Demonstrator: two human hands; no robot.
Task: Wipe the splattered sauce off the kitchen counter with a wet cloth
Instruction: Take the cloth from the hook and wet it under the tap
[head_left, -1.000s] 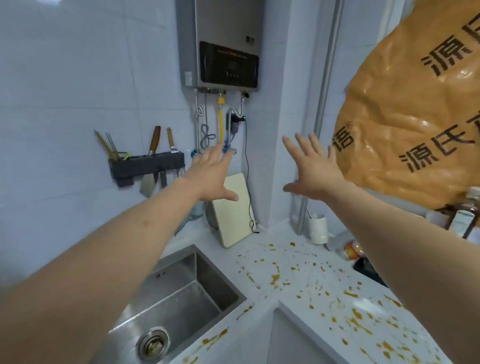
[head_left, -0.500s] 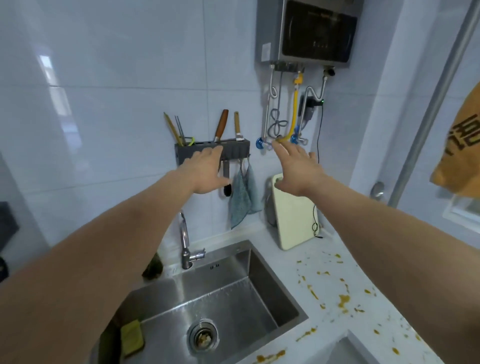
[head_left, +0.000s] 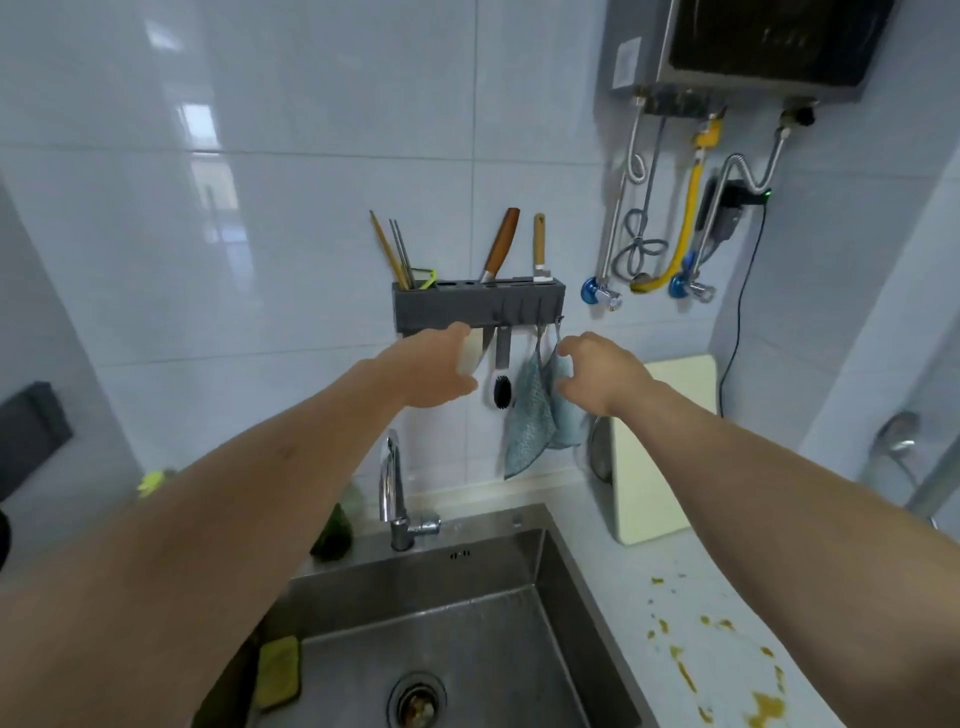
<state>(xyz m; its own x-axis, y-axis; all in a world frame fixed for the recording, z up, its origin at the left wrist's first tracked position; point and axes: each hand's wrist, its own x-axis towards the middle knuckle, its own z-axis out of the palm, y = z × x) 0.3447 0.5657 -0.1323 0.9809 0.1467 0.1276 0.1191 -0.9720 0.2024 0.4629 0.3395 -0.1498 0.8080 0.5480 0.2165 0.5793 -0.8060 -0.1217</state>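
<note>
Two bare forearms are seen, entering from 7 o'clock and 4 o'clock. No sleeves are worn over their visible length. The left hand (head_left: 434, 371) and right hand (head_left: 597, 371) are ungloved; no rings, watch or bracelets are seen.

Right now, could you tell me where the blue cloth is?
In the head view the blue cloth hangs from a hook under the grey wall rack, above the sink, between the brush and the right hand.
</note>
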